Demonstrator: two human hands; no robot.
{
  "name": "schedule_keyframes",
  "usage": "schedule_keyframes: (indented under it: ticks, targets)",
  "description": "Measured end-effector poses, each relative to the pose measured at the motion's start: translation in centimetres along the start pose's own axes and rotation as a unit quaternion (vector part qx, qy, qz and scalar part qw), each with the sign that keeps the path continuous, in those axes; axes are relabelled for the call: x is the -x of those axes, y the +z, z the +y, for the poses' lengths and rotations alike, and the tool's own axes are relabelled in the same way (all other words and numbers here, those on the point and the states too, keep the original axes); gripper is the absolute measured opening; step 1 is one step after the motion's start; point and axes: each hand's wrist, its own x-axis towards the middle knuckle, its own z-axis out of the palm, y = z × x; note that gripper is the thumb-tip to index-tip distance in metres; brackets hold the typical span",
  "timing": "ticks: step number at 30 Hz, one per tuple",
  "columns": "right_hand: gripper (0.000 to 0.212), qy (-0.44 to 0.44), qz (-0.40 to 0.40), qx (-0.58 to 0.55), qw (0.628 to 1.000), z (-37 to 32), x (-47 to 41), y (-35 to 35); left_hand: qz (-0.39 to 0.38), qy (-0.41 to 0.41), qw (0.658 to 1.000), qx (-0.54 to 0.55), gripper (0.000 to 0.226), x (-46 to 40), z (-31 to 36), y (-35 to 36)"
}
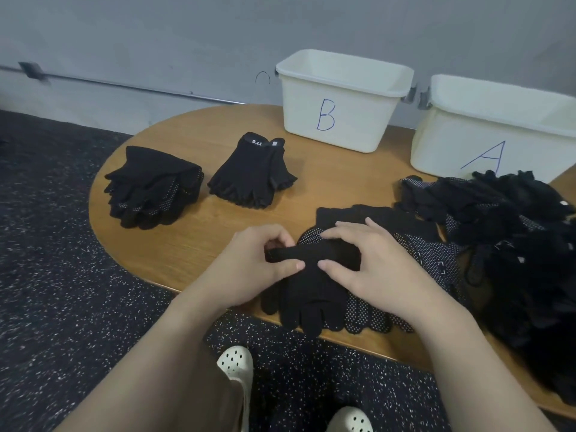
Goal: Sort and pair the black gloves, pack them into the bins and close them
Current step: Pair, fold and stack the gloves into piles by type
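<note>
Both hands, left hand [249, 263] and right hand [371, 263], are pinching a black glove [314, 294] lying on the bench [193, 244], with two bins [339, 98] standing behind

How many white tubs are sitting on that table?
2. The white plastic bin marked B stands at the table's far edge; the white plastic bin marked A stands to its right, partly cut off by the picture's edge.

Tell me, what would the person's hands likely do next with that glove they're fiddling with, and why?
Probably press the full-fingered glove flat onto the dotted glove beneath, then carry the pair to the dotted stack. Both the left hand and right hand pinch its cuff, and the two gloves already overlap.
</note>
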Motion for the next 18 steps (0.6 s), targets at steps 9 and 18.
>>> schedule_keyframes:
  ticks: [9, 18]
  targets:
    - [0.042, 0.014, -0.073, -0.207, 0.976, -0.4, -0.7, -4.6, 0.041, 0.058, 0.969, 0.235, 0.006, 1.3, 1.0, -0.2]
    - [0.029, -0.014, -0.052, -0.303, 0.952, -4.0, -3.4, -2.2, 0.153, 0.077, 0.909, 0.379, 0.019, 2.4, 0.8, -2.9]
